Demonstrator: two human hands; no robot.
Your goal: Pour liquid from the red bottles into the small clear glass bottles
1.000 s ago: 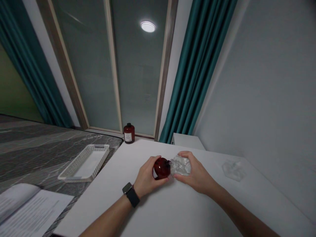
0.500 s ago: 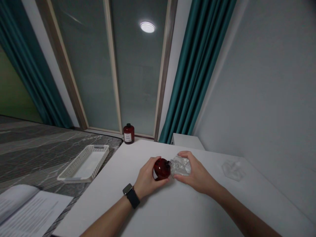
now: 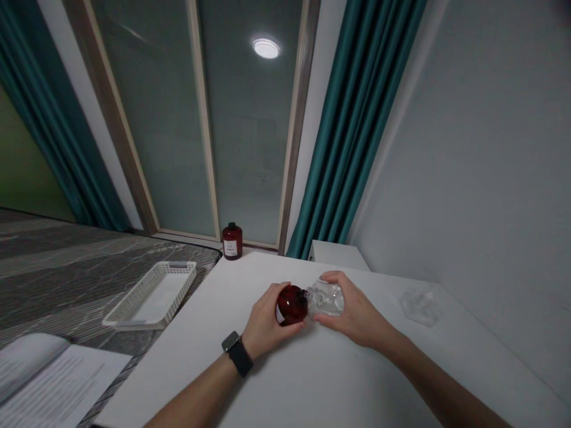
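My left hand (image 3: pixel 266 318), with a black watch on its wrist, is closed around a dark red-brown bottle (image 3: pixel 292 303). This bottle lies tilted, its dark neck end turned to the right. My right hand (image 3: pixel 352 309) grips a clear, crinkled-looking plastic object (image 3: pixel 328 298) between thumb and fingers; whether it is a bag or a bottle I cannot tell. The bottle's neck end meets the left end of the clear object. Both are held just over the white table (image 3: pixel 285 380). Fingers hide part of each.
A second red-brown bottle (image 3: pixel 232 242) with a white label and black cap stands at the table's far left corner. Crumpled clear plastic (image 3: pixel 422 306) lies at the right. Left of the table are a white basket (image 3: pixel 116 318) and an open book (image 3: pixel 84 380). A white cabinet (image 3: pixel 341 254) stands behind.
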